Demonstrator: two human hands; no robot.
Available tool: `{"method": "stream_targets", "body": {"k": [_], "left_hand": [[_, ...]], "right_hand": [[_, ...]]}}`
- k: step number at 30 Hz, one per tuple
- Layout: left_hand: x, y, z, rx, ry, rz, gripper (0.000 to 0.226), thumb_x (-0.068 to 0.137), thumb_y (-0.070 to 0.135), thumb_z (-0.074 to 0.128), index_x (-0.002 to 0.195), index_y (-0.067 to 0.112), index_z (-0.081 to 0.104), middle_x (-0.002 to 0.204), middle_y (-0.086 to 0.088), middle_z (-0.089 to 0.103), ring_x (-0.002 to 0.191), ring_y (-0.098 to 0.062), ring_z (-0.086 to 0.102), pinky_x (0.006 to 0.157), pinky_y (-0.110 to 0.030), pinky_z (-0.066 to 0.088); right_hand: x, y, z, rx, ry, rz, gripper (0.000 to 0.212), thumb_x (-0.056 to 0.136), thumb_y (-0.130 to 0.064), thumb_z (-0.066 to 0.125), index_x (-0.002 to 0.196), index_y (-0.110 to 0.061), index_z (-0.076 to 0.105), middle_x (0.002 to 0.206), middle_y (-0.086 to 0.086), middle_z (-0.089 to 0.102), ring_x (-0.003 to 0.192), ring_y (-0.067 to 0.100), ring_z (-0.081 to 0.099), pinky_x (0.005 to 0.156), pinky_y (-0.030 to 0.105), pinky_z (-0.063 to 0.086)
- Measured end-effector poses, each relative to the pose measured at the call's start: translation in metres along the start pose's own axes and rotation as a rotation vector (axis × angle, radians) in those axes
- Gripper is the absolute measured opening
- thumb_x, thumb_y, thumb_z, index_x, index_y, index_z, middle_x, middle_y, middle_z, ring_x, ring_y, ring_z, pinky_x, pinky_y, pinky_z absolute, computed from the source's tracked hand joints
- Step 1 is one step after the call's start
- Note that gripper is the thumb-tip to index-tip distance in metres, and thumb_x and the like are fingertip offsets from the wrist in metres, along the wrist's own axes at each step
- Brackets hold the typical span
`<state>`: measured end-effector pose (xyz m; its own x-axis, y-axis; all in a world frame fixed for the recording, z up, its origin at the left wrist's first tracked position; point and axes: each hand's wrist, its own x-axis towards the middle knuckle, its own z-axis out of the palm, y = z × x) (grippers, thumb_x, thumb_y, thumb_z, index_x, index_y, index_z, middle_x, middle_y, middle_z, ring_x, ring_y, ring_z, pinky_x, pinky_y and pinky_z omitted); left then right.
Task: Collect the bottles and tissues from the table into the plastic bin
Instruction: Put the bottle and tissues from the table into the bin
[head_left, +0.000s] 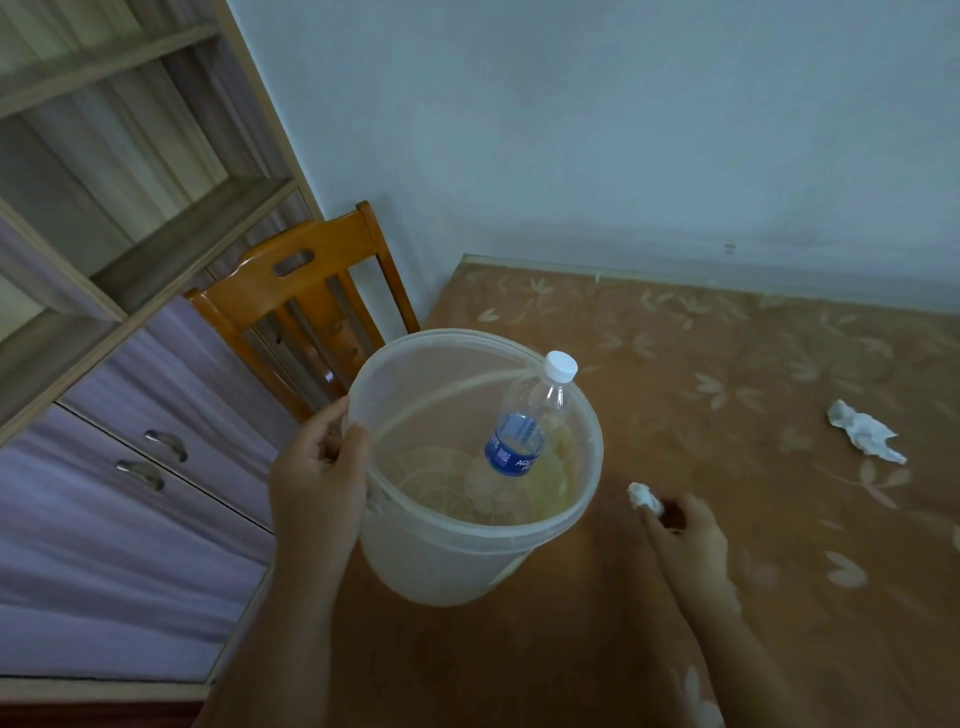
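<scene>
Translucent plastic bin (467, 551) in my grip, one bottle (524, 431) inside.
My left hand (317, 483) clamps the bin's rim at the table (727, 597) edge; my right hand (685, 540) pinches a small tissue (644, 498) on the tabletop. A second crumpled tissue (865, 431) lies well apart to the right.

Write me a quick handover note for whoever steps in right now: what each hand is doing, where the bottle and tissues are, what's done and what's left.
Left hand: grip closed on the rim of the plastic bin, holding it at the table's left edge.
Right hand: fingertips pinching a small crumpled tissue just right of the bin, not yet dropped in.
Done: one water bottle with a blue label is inside the bin, leaning, its white cap at the rim.
Left: drop the held tissue into the bin, then collect the larger crumpled tissue lying further right on the table. No other bottles are in view.
</scene>
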<state>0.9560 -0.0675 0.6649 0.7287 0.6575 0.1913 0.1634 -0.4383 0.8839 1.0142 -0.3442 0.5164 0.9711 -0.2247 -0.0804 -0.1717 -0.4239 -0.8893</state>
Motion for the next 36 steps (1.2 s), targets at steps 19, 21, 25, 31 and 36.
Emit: {"method": "stream_targets", "body": {"k": [19, 21, 25, 31, 36], "left_hand": [[-0.042, 0.015, 0.015, -0.182, -0.311, 0.065, 0.031, 0.087, 0.024, 0.054, 0.117, 0.025, 0.062, 0.083, 0.006, 0.067, 0.072, -0.008, 0.063, 0.061, -0.028, 0.052], [-0.047, 0.016, 0.019, -0.219, -0.329, 0.09, 0.029, 0.087, 0.02, 0.055, 0.115, 0.021, 0.062, 0.08, 0.003, 0.067, 0.065, -0.004, 0.061, 0.052, -0.012, 0.046], [-0.055, 0.019, 0.031, -0.275, -0.383, 0.103, 0.029, 0.086, 0.016, 0.056, 0.114, 0.017, 0.063, 0.073, 0.007, 0.065, 0.058, 0.001, 0.06, 0.046, -0.012, 0.045], [-0.081, 0.032, 0.052, -0.364, -0.488, 0.127, 0.03, 0.085, 0.014, 0.056, 0.114, 0.017, 0.064, 0.077, 0.005, 0.066, 0.066, -0.018, 0.062, 0.059, -0.032, 0.049], [-0.11, 0.047, 0.062, -0.437, -0.544, 0.132, 0.028, 0.086, 0.008, 0.057, 0.099, 0.031, 0.062, 0.067, 0.004, 0.062, 0.057, -0.021, 0.055, 0.06, -0.041, 0.048]], "right_hand": [[-0.101, -0.115, -0.093, -0.042, 0.048, -0.262, 0.019, 0.075, -0.023, 0.068, 0.087, -0.037, 0.063, 0.08, -0.012, 0.064, 0.072, 0.0, 0.054, 0.061, 0.008, 0.042], [-0.11, -0.113, -0.097, -0.11, 0.056, -0.255, 0.025, 0.074, -0.027, 0.069, 0.09, -0.044, 0.058, 0.084, -0.016, 0.062, 0.077, -0.004, 0.053, 0.063, 0.005, 0.041], [-0.128, -0.103, -0.114, -0.184, 0.161, -0.219, 0.031, 0.073, -0.03, 0.069, 0.1, -0.039, 0.058, 0.087, -0.019, 0.061, 0.078, -0.003, 0.053, 0.066, 0.004, 0.039], [-0.156, -0.08, -0.148, -0.147, 0.373, -0.043, 0.023, 0.076, -0.028, 0.068, 0.097, -0.033, 0.058, 0.091, -0.015, 0.056, 0.076, 0.003, 0.056, 0.06, 0.013, 0.038], [-0.182, -0.062, -0.177, 0.109, 0.42, 0.061, 0.013, 0.081, -0.024, 0.064, 0.091, -0.032, 0.062, 0.09, -0.008, 0.068, 0.08, 0.01, 0.063, 0.065, 0.024, 0.049]]}}
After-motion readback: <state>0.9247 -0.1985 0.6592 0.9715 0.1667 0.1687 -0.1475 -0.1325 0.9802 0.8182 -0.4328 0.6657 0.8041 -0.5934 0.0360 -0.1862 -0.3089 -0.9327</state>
